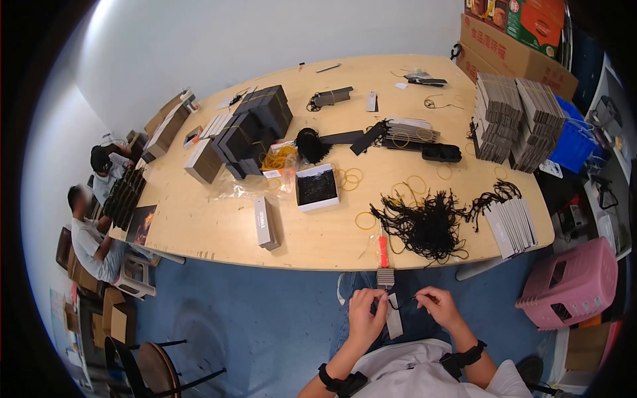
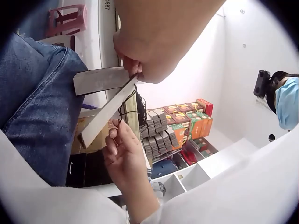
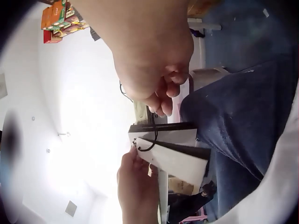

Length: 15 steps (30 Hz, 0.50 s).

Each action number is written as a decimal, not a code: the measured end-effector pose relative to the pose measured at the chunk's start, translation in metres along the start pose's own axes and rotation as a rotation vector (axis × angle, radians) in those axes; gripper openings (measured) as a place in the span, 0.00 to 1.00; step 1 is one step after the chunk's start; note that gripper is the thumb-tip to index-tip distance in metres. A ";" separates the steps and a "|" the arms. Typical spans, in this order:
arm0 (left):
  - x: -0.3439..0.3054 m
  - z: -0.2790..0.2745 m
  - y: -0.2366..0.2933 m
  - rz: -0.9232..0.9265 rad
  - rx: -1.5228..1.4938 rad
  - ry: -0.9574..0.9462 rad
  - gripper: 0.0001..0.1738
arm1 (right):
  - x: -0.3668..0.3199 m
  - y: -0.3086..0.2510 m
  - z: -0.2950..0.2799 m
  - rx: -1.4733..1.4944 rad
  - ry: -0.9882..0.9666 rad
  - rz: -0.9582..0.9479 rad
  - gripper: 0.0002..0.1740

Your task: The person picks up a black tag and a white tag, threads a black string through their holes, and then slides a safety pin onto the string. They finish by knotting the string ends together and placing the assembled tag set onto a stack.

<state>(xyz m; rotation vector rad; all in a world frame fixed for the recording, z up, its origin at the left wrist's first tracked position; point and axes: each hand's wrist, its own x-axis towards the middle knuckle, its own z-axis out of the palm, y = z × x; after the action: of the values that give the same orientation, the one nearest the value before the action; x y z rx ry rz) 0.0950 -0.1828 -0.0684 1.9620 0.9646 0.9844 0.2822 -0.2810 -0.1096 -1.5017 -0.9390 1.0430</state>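
In the head view my left hand [image 1: 366, 320] pinches the top end of a pale card tag [image 1: 395, 321] that hangs over my lap. A short black cord [image 3: 155, 135] loops from the tag's end up to my right hand [image 3: 156, 70], whose fingertips pinch it. In the left wrist view the tag [image 2: 107, 114] slants down from my left fingers, and my right hand [image 2: 127, 156] is a little apart from it. A stack of tags [image 1: 385, 277] is at the table edge just beyond my left hand.
On the table [image 1: 318, 255] lie a pile of black cords [image 1: 431, 225], a red-handled tool [image 1: 383, 251], finished-looking corded tags [image 1: 509, 225], an open box [image 1: 317, 188] and dark stacks [image 1: 245, 132]. Two people sit at the left. A pink crate [image 1: 570, 282] stands right.
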 end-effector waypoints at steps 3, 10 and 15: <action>-0.001 0.001 0.000 0.026 -0.002 0.047 0.02 | -0.003 -0.015 0.004 -0.042 0.017 -0.045 0.06; -0.001 -0.008 0.007 0.086 -0.052 0.003 0.03 | -0.005 -0.054 0.011 -0.140 0.022 -0.308 0.05; -0.011 -0.012 0.013 -0.053 -0.302 -0.048 0.01 | -0.004 -0.079 0.020 -0.139 -0.017 -0.385 0.07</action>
<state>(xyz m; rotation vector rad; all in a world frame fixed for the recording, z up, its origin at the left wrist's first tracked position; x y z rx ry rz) 0.0835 -0.1950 -0.0552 1.6925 0.7863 0.9862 0.2586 -0.2664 -0.0327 -1.3523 -1.2747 0.7243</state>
